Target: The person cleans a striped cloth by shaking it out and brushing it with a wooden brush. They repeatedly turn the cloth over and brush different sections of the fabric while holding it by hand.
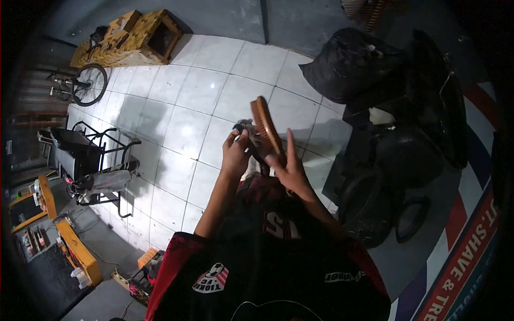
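My right hand (292, 174) grips the lower end of a wooden brush (271, 128), its index finger stretched out away from the handle. The brush stands tilted, bristles facing left towards my other hand. Closed fingers of my left hand (235, 155) pinch a small dark thing with a grey, fuzzy tuft (247, 127); its kind I cannot tell. The tuft lies close beside the bristles, and both hands are in front of my body over the tiled floor.
Black bags (350, 64) and dark chairs are piled on the right. A barber chair (88, 155) stands at the left, with orange shelves (80, 254) below it. A bicycle wheel (89, 84) and a yellow patterned cabinet (134, 43) are farther back.
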`<state>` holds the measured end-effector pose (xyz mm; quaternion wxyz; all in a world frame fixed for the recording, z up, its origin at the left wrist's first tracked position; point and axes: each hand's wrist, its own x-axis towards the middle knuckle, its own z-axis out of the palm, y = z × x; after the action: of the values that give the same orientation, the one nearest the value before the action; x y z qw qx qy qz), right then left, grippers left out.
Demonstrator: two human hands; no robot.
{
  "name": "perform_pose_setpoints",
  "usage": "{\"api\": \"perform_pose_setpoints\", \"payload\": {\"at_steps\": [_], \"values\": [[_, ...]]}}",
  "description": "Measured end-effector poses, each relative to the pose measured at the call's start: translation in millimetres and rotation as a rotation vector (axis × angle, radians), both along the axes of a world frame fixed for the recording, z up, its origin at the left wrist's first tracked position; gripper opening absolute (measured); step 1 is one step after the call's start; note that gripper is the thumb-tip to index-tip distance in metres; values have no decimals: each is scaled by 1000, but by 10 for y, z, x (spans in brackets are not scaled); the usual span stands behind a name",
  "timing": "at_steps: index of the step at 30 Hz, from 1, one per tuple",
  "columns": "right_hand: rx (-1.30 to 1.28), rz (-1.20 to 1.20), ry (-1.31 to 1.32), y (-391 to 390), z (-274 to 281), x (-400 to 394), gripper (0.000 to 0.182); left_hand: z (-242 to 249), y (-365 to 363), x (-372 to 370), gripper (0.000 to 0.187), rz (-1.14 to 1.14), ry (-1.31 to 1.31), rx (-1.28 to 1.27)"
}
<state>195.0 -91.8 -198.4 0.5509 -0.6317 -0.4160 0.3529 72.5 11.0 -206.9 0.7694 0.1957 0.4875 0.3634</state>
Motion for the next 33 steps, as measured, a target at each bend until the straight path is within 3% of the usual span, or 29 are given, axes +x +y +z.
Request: {"api": "perform_pose_setpoints", "payload": {"at_steps": [2,4,7,11,14,15,18,19,22,24,26,27,30,32,33], "values": [[-87,-12,-312,-3,-389,176,43,212,58,14,10,7,-42,38],[-331,171,-224,-8,-352,375,39,396,124,27,10,-20,-41,119],[-248,80,-248,38,-116,453,31,635,178,32,17,-48,80,267],[103,183,417,179,588,360,19,1175,201,77,21,-117,69,403],[205,330,390,283,724,185,18,1732,134,149,19,-126,-95,417],[233,335,175,335,567,136,17,1862,110,128,19,-106,-95,437],[10,341,85,366,-284,91,19,2128,99,-111,30,-118,-181,529],[110,250,-255,373,-578,131,21,2219,78,-181,30,-119,-183,626],[68,333,-719,-49,-1698,416,28,2369,34,-352,30,-38,-27,747],[-717,560,-613,-79,-1341,612,40,2298,43,-430,30,-37,-155,674],[-857,440,-632,-164,-1804,747,41,2270,15,-430,28,-13,-242,615],[-932,377,-641,-163,-1746,749,42,2233,5,-418,26,15,-234,611],[-402,-23,-496,-16,-1341,685,39,2092,14,-407,25,17,-170,576],[-196,58,-39,244,-554,591,31,2094,-27,-358,21,41,-48,486],[-178,152,263,286,110,487,29,2104,-34,-333,22,-5,-94,513]]}}
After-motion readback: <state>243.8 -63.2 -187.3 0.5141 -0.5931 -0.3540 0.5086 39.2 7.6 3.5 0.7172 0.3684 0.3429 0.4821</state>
